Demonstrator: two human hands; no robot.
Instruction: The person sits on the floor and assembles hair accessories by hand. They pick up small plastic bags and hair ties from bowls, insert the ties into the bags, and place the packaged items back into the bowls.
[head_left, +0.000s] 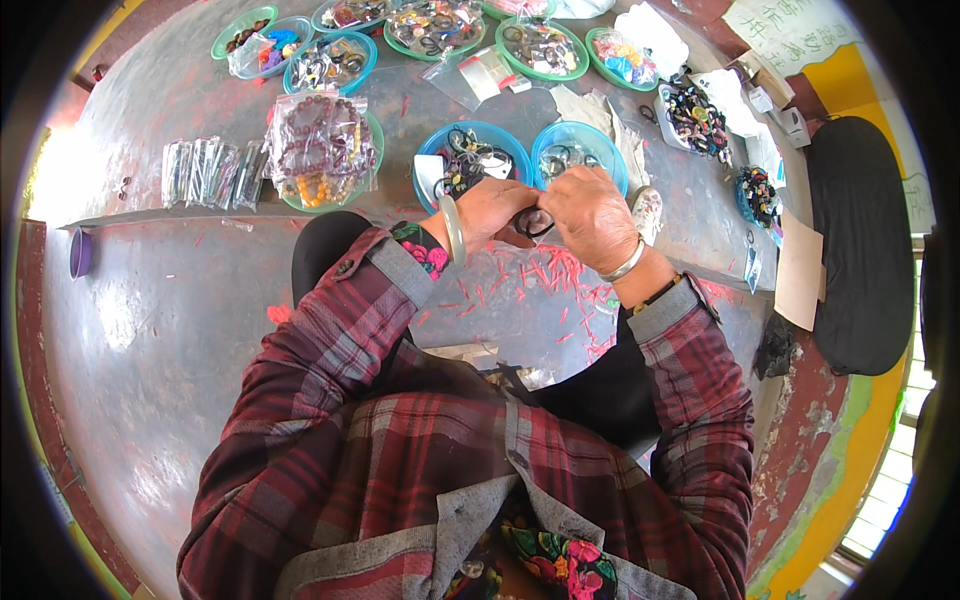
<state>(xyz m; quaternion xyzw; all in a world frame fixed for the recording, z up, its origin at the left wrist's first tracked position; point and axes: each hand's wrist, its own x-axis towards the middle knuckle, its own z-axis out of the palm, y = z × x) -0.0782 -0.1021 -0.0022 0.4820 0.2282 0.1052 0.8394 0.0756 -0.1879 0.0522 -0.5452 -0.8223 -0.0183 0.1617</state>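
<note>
Between my two hands is a small clear plastic bag (534, 225) with a black elastic band inside. My left hand (491, 210) pinches its left side, and a pale bangle circles that wrist. Across from it, my right hand (589, 214) grips the bag's upper right edge; a silver bangle sits at the wrist. Just beyond the hands, a blue basin (424, 142) holds black cords or bands and white pieces. Touching it on the right, a second blue basin (577, 131) contains clear bags with dark bands, partly covered by my right hand.
Several basins of bagged trinkets line the back, including a green basin (541, 46). Bagged bead strings (322, 139) lie on another at left, beside a row of slim packets (210, 172). Red scraps (555, 274) litter the lower floor. A long black padded object (859, 247) stands right.
</note>
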